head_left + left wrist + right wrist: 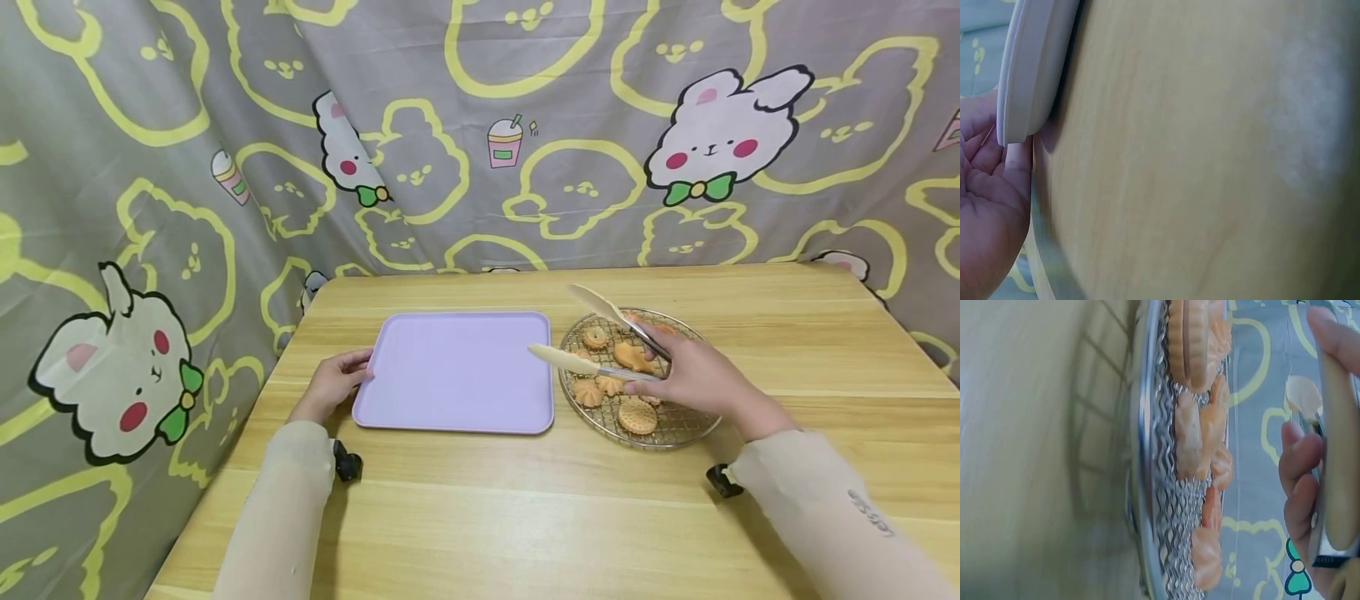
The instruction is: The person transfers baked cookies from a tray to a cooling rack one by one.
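My left hand [333, 385] grips the left edge of a lilac rectangular tray [457, 371] lying on the table. In the left wrist view, its fingers [1017, 164] reach under the tray's corner. My right hand [705, 379] holds metal tongs [555, 358] with cream-coloured tips, arms spread wide and nothing between them. The tongs hang over a round wire rack [686, 423] of cookies, one tip overlapping the tray's right edge in the head view. Among the cookies are a round one [637, 415], a fish-shaped one [633, 357], a ring-shaped one [596, 337] and shell-like ones [588, 393].
Both tray and rack stand on a light wooden table [495, 517], close beside each other. A grey cloth curtain [420, 67] with yellow outlines and cartoon bunnies hangs behind the table and along its left side.
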The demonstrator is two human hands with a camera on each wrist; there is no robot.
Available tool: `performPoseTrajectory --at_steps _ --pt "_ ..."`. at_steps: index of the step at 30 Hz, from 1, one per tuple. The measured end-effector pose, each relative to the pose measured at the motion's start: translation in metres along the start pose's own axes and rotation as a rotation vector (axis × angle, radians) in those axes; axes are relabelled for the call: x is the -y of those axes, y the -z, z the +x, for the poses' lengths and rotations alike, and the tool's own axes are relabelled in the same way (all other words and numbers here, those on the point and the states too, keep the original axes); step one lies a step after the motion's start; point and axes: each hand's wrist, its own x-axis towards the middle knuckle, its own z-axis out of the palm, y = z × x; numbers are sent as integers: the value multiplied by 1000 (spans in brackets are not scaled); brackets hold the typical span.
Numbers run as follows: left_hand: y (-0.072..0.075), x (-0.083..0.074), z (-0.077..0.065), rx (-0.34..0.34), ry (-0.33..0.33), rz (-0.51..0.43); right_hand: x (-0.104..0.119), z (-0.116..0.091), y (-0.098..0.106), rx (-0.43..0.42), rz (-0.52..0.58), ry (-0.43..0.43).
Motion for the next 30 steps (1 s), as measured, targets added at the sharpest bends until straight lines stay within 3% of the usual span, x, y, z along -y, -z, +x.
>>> performPoseTrajectory --at_steps 6,15,30 --pt "0 0 0 6 16 -11 2 3 -4 -75 15 -38" --pt "0 1 1 11 25 -11 3 -4 -1 -78 9 -183" --pt "0 1 0 17 33 -26 -17 -25 10 -196 -14 -327"
